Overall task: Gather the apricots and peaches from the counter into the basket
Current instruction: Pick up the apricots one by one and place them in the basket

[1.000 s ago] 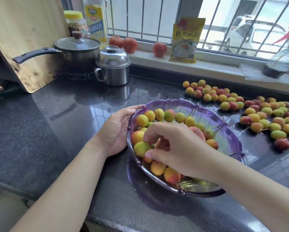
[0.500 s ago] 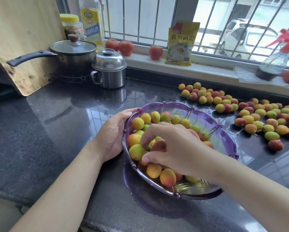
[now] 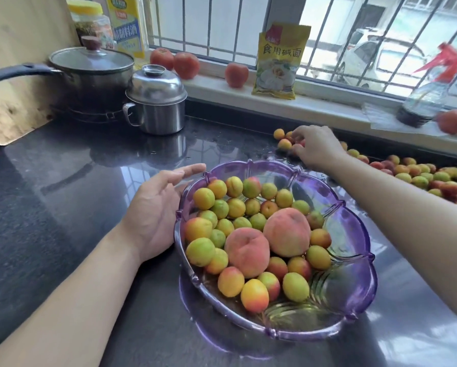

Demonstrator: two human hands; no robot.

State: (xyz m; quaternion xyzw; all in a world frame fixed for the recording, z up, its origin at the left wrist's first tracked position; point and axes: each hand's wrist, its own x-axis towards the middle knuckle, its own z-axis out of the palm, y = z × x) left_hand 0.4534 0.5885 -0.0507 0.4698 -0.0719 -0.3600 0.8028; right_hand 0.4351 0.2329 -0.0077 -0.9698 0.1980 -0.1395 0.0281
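Centrally, a purple see-through basket (image 3: 354,234) with a scalloped rim sits on a dark, glossy counter (image 3: 63,194), seen from above by the person working at it. Its left and middle parts hold many small apricots (image 3: 235,186), yellow, green and blushed red, with two larger pink peaches (image 3: 248,251) resting on top of them, side by side. The right part of the basket is bare.

The left hand (image 3: 153,207) lies against the basket's left rim, palm turned toward it, fingers straight and relaxed, holding nothing.

The right hand (image 3: 316,147) reaches past the far rim to the back of the counter, where it rests on the left end of a loose row of apricots and reddish fruit (image 3: 418,178) that runs off to the right along the wall. Its fingers curl down over a few of these fruits; whether they actually grip one cannot be told. Two apricots (image 3: 281,139) lie just left of the fingertips.

Behind, at the left, a lidded saucepan (image 3: 89,75) stands beside a steel pot (image 3: 156,102) with a domed lid, and a wooden board (image 3: 18,62) leans at the far left. On the windowsill (image 3: 328,107) are three tomatoes (image 3: 185,63), a yellow packet (image 3: 280,62) and a spray bottle (image 3: 428,96) with a red trigger. Window bars and a parked white car show beyond.
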